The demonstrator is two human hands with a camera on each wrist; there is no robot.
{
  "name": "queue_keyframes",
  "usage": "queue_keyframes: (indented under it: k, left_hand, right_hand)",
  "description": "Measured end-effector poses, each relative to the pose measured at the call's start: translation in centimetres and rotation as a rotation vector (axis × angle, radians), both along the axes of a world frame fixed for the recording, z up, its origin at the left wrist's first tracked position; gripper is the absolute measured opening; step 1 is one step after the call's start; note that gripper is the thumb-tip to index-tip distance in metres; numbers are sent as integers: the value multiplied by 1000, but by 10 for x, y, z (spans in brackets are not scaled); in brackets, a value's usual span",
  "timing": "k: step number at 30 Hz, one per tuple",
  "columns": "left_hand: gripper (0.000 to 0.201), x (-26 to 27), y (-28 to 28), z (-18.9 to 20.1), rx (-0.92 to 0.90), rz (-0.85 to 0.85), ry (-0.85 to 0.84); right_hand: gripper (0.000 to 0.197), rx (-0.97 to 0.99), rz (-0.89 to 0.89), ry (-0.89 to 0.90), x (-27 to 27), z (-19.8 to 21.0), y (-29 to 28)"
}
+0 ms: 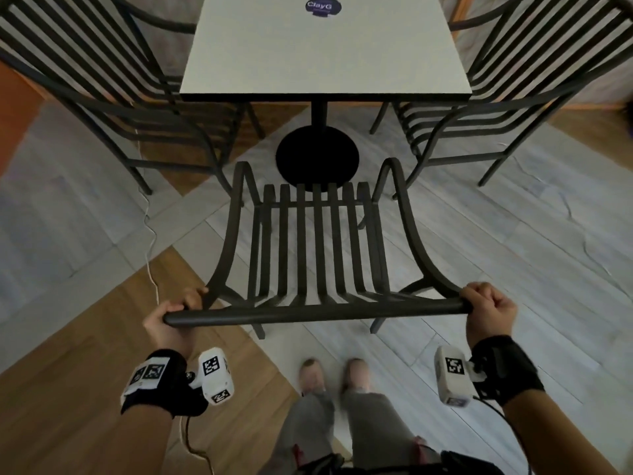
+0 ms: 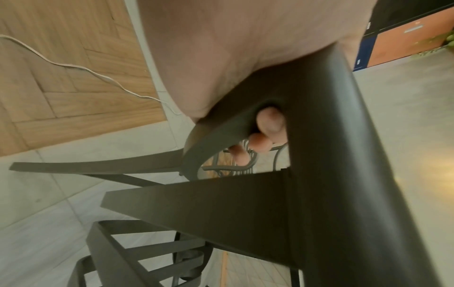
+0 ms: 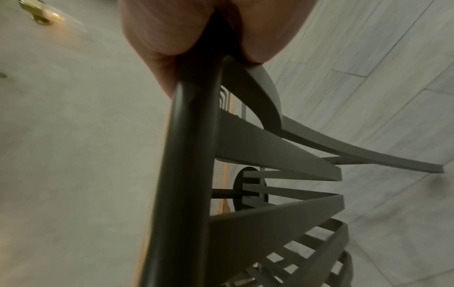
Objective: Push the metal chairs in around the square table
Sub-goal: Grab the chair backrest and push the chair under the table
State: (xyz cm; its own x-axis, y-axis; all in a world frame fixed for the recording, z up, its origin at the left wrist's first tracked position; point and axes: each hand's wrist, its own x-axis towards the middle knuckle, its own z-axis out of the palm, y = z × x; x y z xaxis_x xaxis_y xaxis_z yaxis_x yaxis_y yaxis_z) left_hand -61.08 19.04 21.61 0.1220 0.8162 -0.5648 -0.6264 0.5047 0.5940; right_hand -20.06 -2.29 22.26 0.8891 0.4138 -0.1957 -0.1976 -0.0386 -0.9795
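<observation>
Step in hand: I'm pushing the near metal chair (image 1: 317,248) toward the square table (image 1: 325,49); its seat front sits just short of the table's round black base (image 1: 317,156), not yet under the tabletop.
Left hand (image 1: 173,318): wrapped round the left end of the chair's top rail (image 1: 315,313), fingertips (image 2: 270,122) curling through behind it.
Right hand (image 1: 488,310): fist clamped on the rail's right end.
Other chairs: the left chair (image 1: 102,84) and the right chair (image 1: 534,80) stand close beside the table's sides; I judge them largely in.
Next move: I'd drive straight ahead with even pressure on both ends, so that the armrests pass under the table edge squarely.
Watch: a white cable (image 1: 149,241) lies on the floor left of the chair's legs.
</observation>
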Motion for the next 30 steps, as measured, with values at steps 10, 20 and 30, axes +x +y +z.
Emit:
queue_keyframes:
  k: [10, 20, 30]
  left_hand:
    - [26, -16, -3, -10, 339, -434, 600]
    - [28, -29, -10, 1, 520, -675, 795]
    - [27, 30, 75, -1, 512, -577, 797]
  right_hand:
    - [23, -175, 225, -60, -8, -12, -20]
    - [41, -419, 746, -410, 10, 7, -37]
    - [46, -437, 764, -515, 64, 9, 51]
